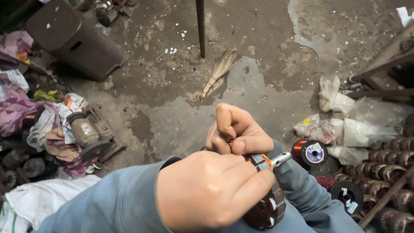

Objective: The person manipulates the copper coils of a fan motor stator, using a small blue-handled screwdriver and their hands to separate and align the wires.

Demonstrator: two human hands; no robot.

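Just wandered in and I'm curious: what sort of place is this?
Probably a small motor-repair or rewinding workshop. The hands hold a motor armature wound with copper, spools of copper wire stand on the rough concrete floor, and a row of similar wound armatures lies at the right.

A stained, littered concrete floor [276, 86] is seen, with a small broom [217, 72], a brown plastic bin [73, 39] and crumpled bags [358, 121].
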